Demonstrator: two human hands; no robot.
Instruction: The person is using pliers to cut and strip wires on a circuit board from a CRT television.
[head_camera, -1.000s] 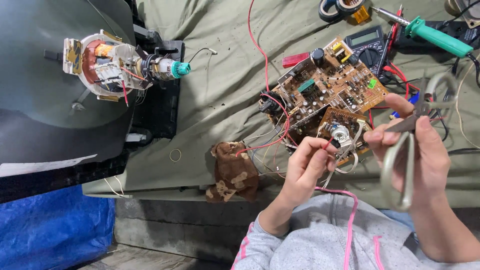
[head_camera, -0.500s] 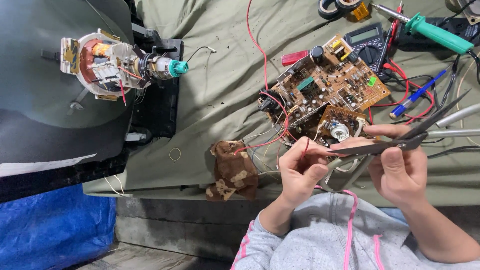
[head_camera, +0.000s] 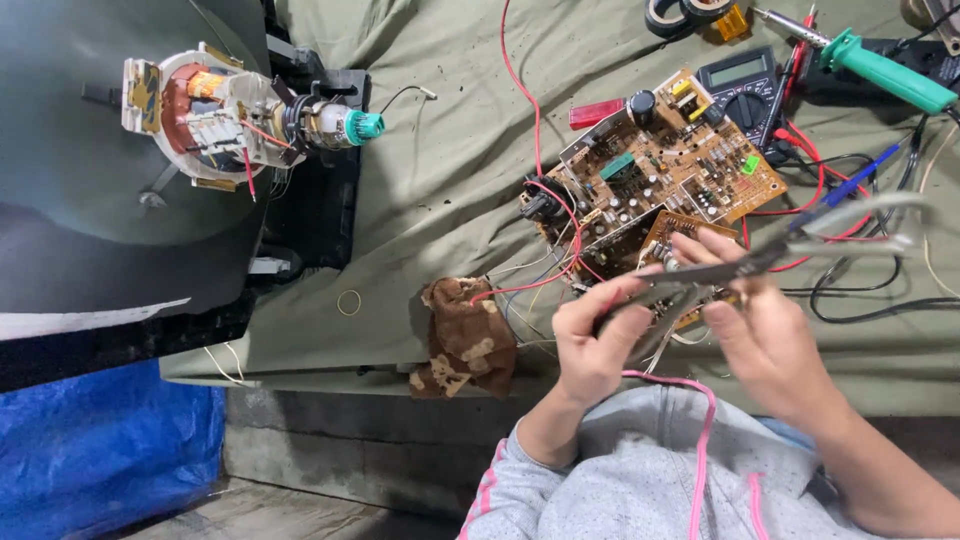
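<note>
1. My right hand (head_camera: 770, 335) grips long pliers (head_camera: 760, 262), axis running left-right, just below the circuit board (head_camera: 660, 170).
2. My left hand (head_camera: 595, 340) pinches a wire at the tips, nearer the board's lower edge.

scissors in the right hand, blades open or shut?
Shut, or nearly. The scissors show one closed dark line from the right hand to the left hand, above the circuit board. The handles are motion-blurred.
</note>
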